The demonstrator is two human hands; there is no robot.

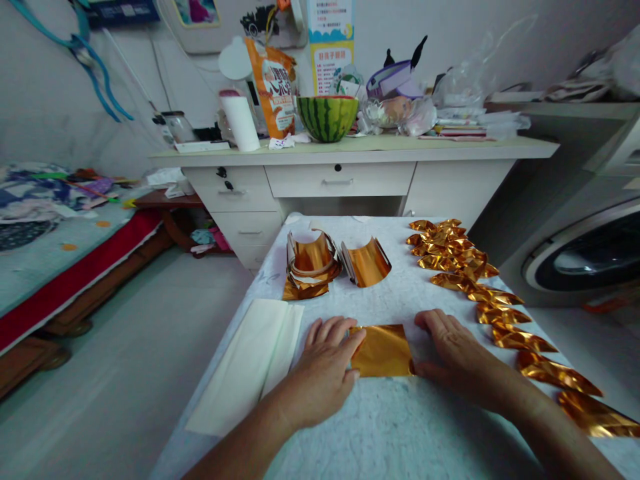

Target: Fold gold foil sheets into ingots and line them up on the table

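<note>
A flat gold foil sheet [383, 351] lies on the cloth-covered table between my hands. My left hand [327, 367] rests at its left edge, fingers apart, with the thumb on the foil. At the lower right corner of the sheet is the thumb of my right hand [453, 357], whose other fingers stretch forward over the cloth. Beyond them sit a curled stack of gold sheets [313, 257] and a smaller curved stack [369, 262]. Folded gold foil pieces [500, 313] run in an overlapping row along the right side. White paper sheets [245, 367] lie left of my left hand.
Behind the table [350, 433] stands a white desk [345, 157] holding a watermelon half [327, 119], an orange pouch [274, 90] and a white cylinder [240, 121]. A washing machine [590, 247] is at the right, and a bed [65, 260] at the left.
</note>
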